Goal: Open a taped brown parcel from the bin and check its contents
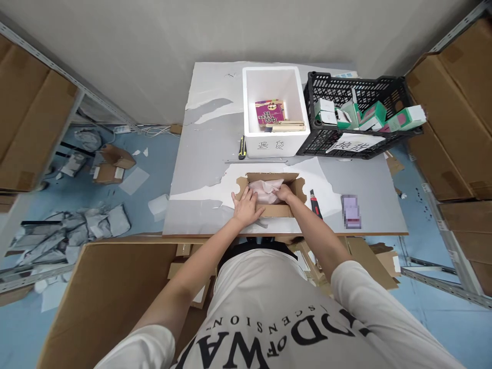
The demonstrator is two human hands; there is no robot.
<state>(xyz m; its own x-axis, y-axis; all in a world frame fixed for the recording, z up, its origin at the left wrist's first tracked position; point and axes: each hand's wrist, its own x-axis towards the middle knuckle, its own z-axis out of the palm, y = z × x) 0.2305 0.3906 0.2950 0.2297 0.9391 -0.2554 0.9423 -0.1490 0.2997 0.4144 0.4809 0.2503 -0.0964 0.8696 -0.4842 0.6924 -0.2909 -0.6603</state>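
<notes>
Tall brown cardboard cartons [31,107] fill the metal shelving on the left and more cartons [457,118] the right; the blue floor [34,318] on the left is strewn with grey plastic bags [77,230] and scraps of card; a big flat sheet of brown cardboard [103,297] leans just below the near edge of the grey, white-patched surface [207,148], which stands against a pale wall; at the back sits a white foam box [274,146] with a magenta book inside, touching on its right a black plastic crate [326,138] of green and white small boxes; nothing stands between these and the small open brown cardboard box [274,209] near the front edge, which holds pale pink wrapping [267,189]; the left hand [246,205] lies spread flat on the box's left flap and the wrapping's edge; the right hand [285,192] is curled, pressing the wrapping's right side; a red utility knife [315,202] lies just right of the box, a yellow-and-black one [242,147] beside the foam box.
</notes>
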